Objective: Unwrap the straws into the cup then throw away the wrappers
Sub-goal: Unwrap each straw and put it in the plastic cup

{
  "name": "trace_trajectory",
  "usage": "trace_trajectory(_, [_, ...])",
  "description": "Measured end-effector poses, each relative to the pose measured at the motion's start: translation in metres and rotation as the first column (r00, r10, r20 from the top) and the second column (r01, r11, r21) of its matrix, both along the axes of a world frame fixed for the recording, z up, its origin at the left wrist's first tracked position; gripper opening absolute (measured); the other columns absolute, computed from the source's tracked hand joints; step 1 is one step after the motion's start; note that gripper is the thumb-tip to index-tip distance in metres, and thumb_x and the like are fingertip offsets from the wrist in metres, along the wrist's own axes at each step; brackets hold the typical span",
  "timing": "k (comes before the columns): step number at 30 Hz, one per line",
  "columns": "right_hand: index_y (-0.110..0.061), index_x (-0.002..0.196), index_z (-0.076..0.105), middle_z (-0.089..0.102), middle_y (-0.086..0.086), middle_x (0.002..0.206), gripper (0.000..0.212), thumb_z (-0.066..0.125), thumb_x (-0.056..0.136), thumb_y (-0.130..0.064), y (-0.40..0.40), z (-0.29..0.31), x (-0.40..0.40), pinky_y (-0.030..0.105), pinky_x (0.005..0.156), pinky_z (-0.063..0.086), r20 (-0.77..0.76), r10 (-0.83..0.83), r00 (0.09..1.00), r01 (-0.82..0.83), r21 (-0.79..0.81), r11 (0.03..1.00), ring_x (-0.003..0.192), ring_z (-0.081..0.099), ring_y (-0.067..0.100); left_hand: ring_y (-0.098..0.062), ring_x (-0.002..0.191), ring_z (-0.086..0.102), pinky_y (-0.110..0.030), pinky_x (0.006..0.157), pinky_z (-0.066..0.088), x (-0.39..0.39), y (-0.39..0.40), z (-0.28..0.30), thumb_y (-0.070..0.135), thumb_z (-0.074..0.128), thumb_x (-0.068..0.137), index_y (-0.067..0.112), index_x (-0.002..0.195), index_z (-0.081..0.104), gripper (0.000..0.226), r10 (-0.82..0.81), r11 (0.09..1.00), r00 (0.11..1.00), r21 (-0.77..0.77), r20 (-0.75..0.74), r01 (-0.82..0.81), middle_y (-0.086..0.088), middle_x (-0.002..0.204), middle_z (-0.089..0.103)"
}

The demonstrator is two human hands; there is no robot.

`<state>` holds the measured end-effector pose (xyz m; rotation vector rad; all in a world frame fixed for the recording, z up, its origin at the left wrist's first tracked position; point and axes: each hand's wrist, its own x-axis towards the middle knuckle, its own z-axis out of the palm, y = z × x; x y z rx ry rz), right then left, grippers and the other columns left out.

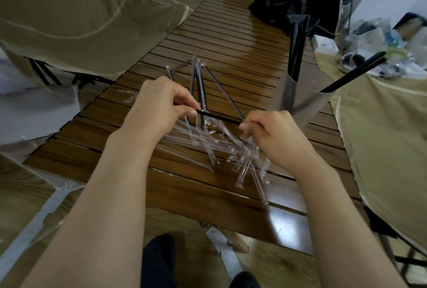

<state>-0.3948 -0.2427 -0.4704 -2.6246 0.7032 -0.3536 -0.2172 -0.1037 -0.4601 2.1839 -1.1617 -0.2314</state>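
My left hand (161, 105) pinches one end of a black straw (219, 118) above the slatted wooden table (231, 33). My right hand (272, 135) pinches the straw's other end, and I cannot tell whether a wrapper is still on it. Below my hands lies a heap of clear empty wrappers (217, 149). Several wrapped straws (198, 79) lie fanned out just beyond my hands. A clear plastic cup (298, 96) stands at the right of the table with black straws (355, 72) leaning out of it.
A black bag (275, 8) lies at the table's far end. Tan fabric chairs (80, 10) stand on the left and right. A cluttered pile of plastic items (379, 42) sits at the far right. My dark shoes (157, 262) show below the table's near edge.
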Motion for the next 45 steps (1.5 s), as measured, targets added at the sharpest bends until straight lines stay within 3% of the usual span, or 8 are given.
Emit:
trace_trajectory(6, [-0.025, 0.092, 0.058, 0.056, -0.013, 0.075, 0.006, 0.061, 0.090, -0.030, 0.001, -0.001, 0.000, 0.016, 0.061, 0.046, -0.010, -0.003, 1.000, 0.003, 0.020, 1.000, 0.068, 0.055, -0.001, -0.004, 0.091, 0.061, -0.014, 0.083, 0.040, 0.002, -0.001, -0.001, 0.021, 0.073, 0.084, 0.025, 0.099, 0.076, 0.016, 0.017, 1.000, 1.000, -0.001, 0.012, -0.017, 0.005, 0.101, 0.072])
trace_trajectory(13, [-0.022, 0.079, 0.060, 0.056, -0.008, 0.060, 0.021, 0.050, 0.097, -0.025, -0.005, 0.005, -0.009, 0.034, 0.061, 0.055, 0.022, -0.023, 1.000, 0.022, 0.033, 0.999, 0.056, 0.058, 0.010, -0.003, 0.087, 0.064, -0.009, 0.072, 0.040, 0.006, 0.000, -0.005, 0.022, 0.074, 0.083, 0.026, 0.095, 0.076, 0.013, 0.050, 0.998, 0.999, -0.023, -0.010, -0.050, 0.006, 0.096, 0.073])
trace_trajectory(16, [-0.025, 0.089, 0.054, 0.058, -0.005, 0.064, 0.008, 0.058, 0.092, -0.031, -0.003, 0.006, -0.010, 0.023, 0.055, 0.048, -0.006, -0.019, 1.000, 0.020, 0.047, 0.999, 0.056, 0.057, 0.006, -0.006, 0.087, 0.065, -0.014, 0.078, 0.044, 0.006, 0.000, -0.006, 0.021, 0.074, 0.083, 0.025, 0.095, 0.077, 0.013, 0.056, 0.998, 0.998, -0.018, -0.003, -0.056, 0.005, 0.096, 0.073])
trace_trajectory(20, [-0.019, 0.077, 0.059, 0.058, -0.004, 0.060, 0.015, 0.061, 0.091, -0.025, -0.006, 0.010, -0.013, 0.026, 0.054, 0.049, -0.027, -0.040, 0.999, 0.041, 0.052, 0.998, 0.052, 0.053, 0.007, -0.004, 0.086, 0.064, -0.010, 0.072, 0.041, 0.006, -0.001, -0.007, 0.021, 0.074, 0.083, 0.025, 0.095, 0.076, 0.013, 0.063, 0.998, 0.998, -0.021, -0.010, -0.063, 0.006, 0.095, 0.072])
trace_trajectory(28, [-0.022, 0.071, 0.063, 0.059, -0.005, 0.058, 0.026, 0.055, 0.095, -0.029, -0.018, 0.017, -0.032, 0.009, 0.050, 0.039, -0.087, -0.107, 0.990, 0.119, 0.145, 0.982, 0.048, 0.050, -0.001, -0.001, 0.083, 0.063, -0.012, 0.072, 0.043, 0.012, -0.001, -0.011, 0.021, 0.075, 0.082, 0.026, 0.094, 0.076, 0.013, 0.086, 0.996, 0.996, -0.024, -0.023, -0.087, 0.007, 0.092, 0.072])
trace_trajectory(32, [-0.025, 0.074, 0.059, 0.056, -0.005, 0.054, 0.016, 0.070, 0.081, -0.034, -0.018, 0.018, -0.032, 0.016, 0.050, 0.039, -0.031, -0.080, 0.996, 0.083, 0.140, 0.987, 0.046, 0.044, 0.002, 0.000, 0.081, 0.062, -0.012, 0.070, 0.042, 0.013, -0.001, -0.011, 0.022, 0.074, 0.083, 0.027, 0.094, 0.076, 0.012, 0.103, 0.994, 0.994, -0.019, -0.026, -0.104, 0.008, 0.091, 0.070])
trace_trajectory(39, [-0.017, 0.070, 0.063, 0.059, 0.002, 0.055, 0.022, 0.061, 0.091, -0.025, -0.018, 0.020, -0.034, 0.008, 0.047, 0.038, 0.027, -0.092, 0.995, 0.088, 0.119, 0.989, 0.043, 0.046, 0.001, -0.008, 0.094, 0.063, -0.024, 0.085, 0.046, 0.011, 0.001, -0.010, 0.024, 0.070, 0.087, 0.026, 0.097, 0.075, 0.012, 0.190, 0.980, 0.982, -0.055, -0.002, -0.190, 0.004, 0.102, 0.072])
trace_trajectory(45, [-0.016, 0.074, 0.064, 0.059, 0.001, 0.056, 0.026, 0.053, 0.097, -0.021, -0.015, 0.018, -0.026, 0.007, 0.050, 0.037, 0.186, -0.114, 0.976, 0.086, 0.154, 0.984, 0.044, 0.047, 0.001, 0.000, 0.095, 0.060, -0.011, 0.077, 0.037, 0.001, -0.008, -0.003, 0.021, 0.068, 0.089, 0.028, 0.101, 0.072, 0.015, 0.080, 0.992, 0.991, -0.086, -0.107, -0.089, 0.012, 0.105, 0.069])
